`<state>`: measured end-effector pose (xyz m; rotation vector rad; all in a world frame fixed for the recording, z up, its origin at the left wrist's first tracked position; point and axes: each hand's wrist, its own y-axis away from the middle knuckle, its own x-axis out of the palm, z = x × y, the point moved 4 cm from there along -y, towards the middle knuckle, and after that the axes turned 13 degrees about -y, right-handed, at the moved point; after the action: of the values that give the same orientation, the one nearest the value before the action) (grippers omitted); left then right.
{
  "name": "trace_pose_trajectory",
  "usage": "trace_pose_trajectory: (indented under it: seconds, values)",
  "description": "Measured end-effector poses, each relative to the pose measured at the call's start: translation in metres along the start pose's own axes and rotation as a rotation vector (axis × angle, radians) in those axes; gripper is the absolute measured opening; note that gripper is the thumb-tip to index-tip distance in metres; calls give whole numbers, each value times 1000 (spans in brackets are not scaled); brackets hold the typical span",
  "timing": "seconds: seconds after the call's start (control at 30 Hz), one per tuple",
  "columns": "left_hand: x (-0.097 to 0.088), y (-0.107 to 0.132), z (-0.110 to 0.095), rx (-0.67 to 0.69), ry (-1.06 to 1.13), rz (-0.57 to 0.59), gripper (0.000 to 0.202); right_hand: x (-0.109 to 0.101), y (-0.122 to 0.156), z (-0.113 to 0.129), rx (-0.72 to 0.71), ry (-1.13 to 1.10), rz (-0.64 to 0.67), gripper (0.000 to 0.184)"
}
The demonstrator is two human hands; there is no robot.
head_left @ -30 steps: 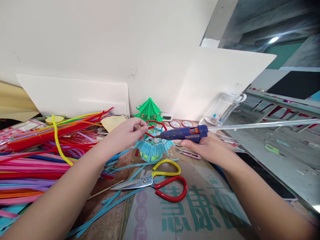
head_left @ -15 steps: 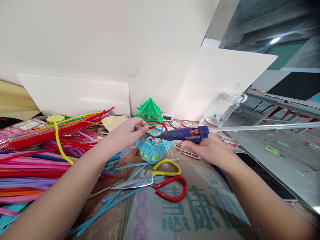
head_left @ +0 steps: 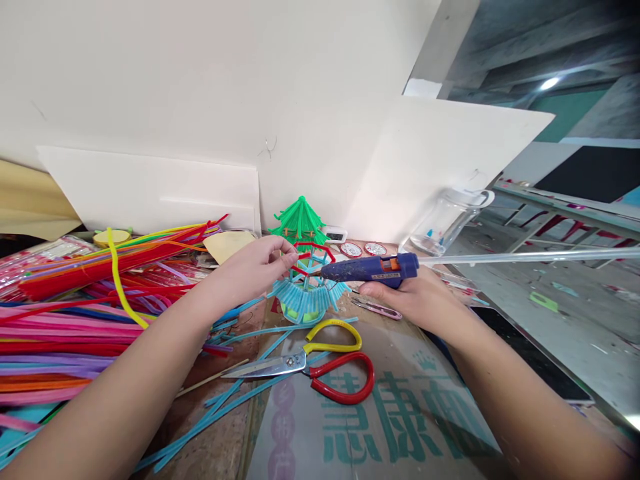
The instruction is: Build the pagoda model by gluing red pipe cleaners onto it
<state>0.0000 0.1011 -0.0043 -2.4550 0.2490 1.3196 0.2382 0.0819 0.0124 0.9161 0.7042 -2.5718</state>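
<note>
My right hand [head_left: 425,297] is wrapped round a blue hot glue gun [head_left: 370,269], with a long clear glue stick [head_left: 530,257] running out of its back. The gun's nozzle points left, close to a small pipe-cleaner model [head_left: 305,303] with a light blue fringed skirt and a red frame on top. Pinched fingers of my left hand [head_left: 270,260] hold a red pipe cleaner [head_left: 302,270] at the model's upper left; the fingertips partly hide it. Behind stands a green pipe-cleaner roof [head_left: 300,220].
Scissors [head_left: 305,363] with yellow and red handles lie in front, beside loose blue pipe cleaners [head_left: 220,407]. Colourful pipe cleaners [head_left: 65,327] are heaped at left. To the right are pink thread snips [head_left: 377,308], a clear bottle [head_left: 445,220] and a black phone [head_left: 530,353].
</note>
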Motion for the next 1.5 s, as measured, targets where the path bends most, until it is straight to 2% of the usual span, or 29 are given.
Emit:
trace_pose_trajectory:
  seconds: [0.2, 0.47, 0.63, 0.77, 0.87, 0.97, 1.1, 1.27, 1.5]
  values:
    - [1, 0, 2, -7, 10, 4, 37, -1, 0, 0, -17, 2, -17, 41]
    - [0, 1, 0, -16, 2, 13, 36, -2, 1, 4, -21, 25, -10, 37]
    - [0, 1, 0, -23, -2, 10, 36, -2, 3, -3, 5, 2, 52, 34]
    - [0, 1, 0, -31, -7, 8, 35, -14, 5, -10, 35, 17, 12, 34]
    - [0, 0, 1, -24, -61, -31, 34, -29, 6, -15, 75, 18, -45, 35]
    - [-1, -2, 3, -3, -126, -99, 32, -36, 6, -19, 103, 13, -17, 39]
    - [3, -5, 6, 41, -104, -117, 31, -33, 6, -23, 119, 17, -11, 38]
    - [3, -6, 7, 75, -52, -135, 29, -25, 5, -22, 64, 41, -3, 36]
    - [6, -8, 8, 80, -14, -177, 28, -29, 6, -24, 79, 106, -41, 38]
